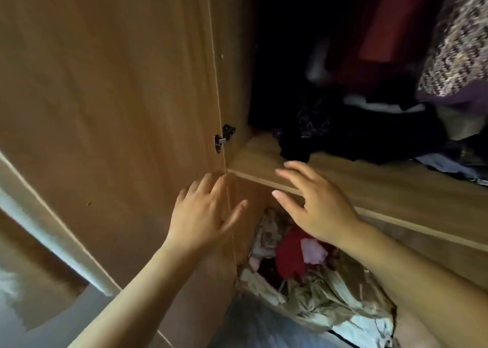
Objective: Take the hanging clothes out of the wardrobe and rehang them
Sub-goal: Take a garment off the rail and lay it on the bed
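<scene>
The left hand reaches forward with its fingers straight and spread, holding nothing. It lies in front of the lower edge of the brown wood-grain wardrobe door; whether it touches the wood cannot be told. The right hand is just beside it, likewise spread flat and empty, its fingers over the front edge of the light brown wooden shelf.

Below the hands, in the lower compartment, sits a crumpled beige plastic bag stuffed with cloth, among it a dark red piece and a pale pink piece.

Above the left hand, a small black metal hinge joins the door to the wardrobe's side panel.

Farther in, a heap of dark, mostly black clothes lies on the shelf. Behind and above it, in the shadowed upper compartment, hang the clothes: a deep red garment and, at the far right, a purple-and-cream zigzag-knit garment, both well apart from the hands.
</scene>
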A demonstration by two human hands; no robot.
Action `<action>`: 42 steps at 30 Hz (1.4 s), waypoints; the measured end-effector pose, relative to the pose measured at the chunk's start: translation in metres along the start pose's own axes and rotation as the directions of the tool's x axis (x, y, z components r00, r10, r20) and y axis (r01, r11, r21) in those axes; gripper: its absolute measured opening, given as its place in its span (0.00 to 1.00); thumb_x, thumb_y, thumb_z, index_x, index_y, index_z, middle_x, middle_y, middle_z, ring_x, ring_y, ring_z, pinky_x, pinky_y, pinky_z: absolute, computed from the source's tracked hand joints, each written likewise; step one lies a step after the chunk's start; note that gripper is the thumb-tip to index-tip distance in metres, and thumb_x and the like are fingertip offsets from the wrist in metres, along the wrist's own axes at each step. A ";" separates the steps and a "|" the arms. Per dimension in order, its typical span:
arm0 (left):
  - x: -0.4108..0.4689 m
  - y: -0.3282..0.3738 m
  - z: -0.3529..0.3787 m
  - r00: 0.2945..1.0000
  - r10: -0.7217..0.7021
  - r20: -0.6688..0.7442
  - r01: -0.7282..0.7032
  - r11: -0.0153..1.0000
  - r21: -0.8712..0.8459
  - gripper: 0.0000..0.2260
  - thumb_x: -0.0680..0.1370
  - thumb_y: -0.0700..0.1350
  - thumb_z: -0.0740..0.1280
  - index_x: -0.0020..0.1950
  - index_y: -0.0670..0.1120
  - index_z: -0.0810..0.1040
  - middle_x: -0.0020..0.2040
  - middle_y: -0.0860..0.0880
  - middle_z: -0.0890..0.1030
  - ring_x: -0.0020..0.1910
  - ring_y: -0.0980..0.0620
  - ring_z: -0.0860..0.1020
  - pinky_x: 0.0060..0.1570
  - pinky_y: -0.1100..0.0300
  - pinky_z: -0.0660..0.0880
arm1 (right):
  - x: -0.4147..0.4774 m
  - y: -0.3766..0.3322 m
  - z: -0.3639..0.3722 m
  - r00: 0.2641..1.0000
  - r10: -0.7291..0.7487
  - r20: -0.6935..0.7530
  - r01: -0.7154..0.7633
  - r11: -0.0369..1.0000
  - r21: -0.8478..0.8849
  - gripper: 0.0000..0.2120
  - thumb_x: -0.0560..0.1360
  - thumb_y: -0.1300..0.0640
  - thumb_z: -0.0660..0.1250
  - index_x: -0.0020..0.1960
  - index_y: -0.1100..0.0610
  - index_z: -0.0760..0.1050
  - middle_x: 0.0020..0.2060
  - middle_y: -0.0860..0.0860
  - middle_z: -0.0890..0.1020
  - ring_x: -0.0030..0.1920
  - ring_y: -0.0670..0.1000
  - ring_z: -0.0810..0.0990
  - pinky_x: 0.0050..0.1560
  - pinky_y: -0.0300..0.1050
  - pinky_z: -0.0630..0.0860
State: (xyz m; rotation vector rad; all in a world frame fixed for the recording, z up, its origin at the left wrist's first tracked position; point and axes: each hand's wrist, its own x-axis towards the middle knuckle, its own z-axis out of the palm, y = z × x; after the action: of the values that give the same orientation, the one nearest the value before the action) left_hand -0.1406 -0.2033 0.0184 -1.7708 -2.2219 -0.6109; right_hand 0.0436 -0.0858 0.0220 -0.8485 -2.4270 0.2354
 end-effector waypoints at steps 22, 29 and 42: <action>0.366 0.068 -0.159 0.804 0.242 -0.543 -0.199 0.970 0.136 0.32 0.72 0.66 0.49 0.68 0.49 0.68 0.63 0.45 0.73 0.62 0.42 0.72 0.57 0.46 0.72 | 0.299 0.040 -0.257 0.738 -0.400 -0.543 0.286 0.915 -0.285 0.21 0.76 0.47 0.63 0.66 0.55 0.71 0.64 0.50 0.71 0.63 0.49 0.71 0.59 0.39 0.68; 0.422 0.052 -0.220 0.747 0.266 -0.610 -0.146 0.960 0.241 0.26 0.76 0.63 0.54 0.68 0.49 0.68 0.63 0.46 0.73 0.62 0.43 0.72 0.55 0.47 0.73 | 0.381 0.006 -0.299 0.697 -0.386 -0.604 0.235 0.919 -0.316 0.24 0.76 0.46 0.64 0.69 0.53 0.67 0.68 0.50 0.65 0.66 0.50 0.67 0.58 0.38 0.65; 0.518 0.021 -0.234 0.624 0.334 -0.706 -0.187 0.942 0.280 0.30 0.71 0.63 0.49 0.59 0.46 0.78 0.57 0.44 0.78 0.58 0.43 0.76 0.60 0.37 0.68 | 0.434 0.025 -0.327 0.728 -0.360 -0.583 0.059 0.881 -0.470 0.27 0.75 0.54 0.66 0.72 0.47 0.62 0.76 0.44 0.51 0.74 0.49 0.56 0.67 0.42 0.62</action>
State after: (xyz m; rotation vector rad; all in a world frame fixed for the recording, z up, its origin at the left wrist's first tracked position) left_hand -0.2621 0.1435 0.4528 -1.3475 -1.3631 -0.8444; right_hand -0.0432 0.1970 0.4786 -0.6527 -1.8692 -0.6210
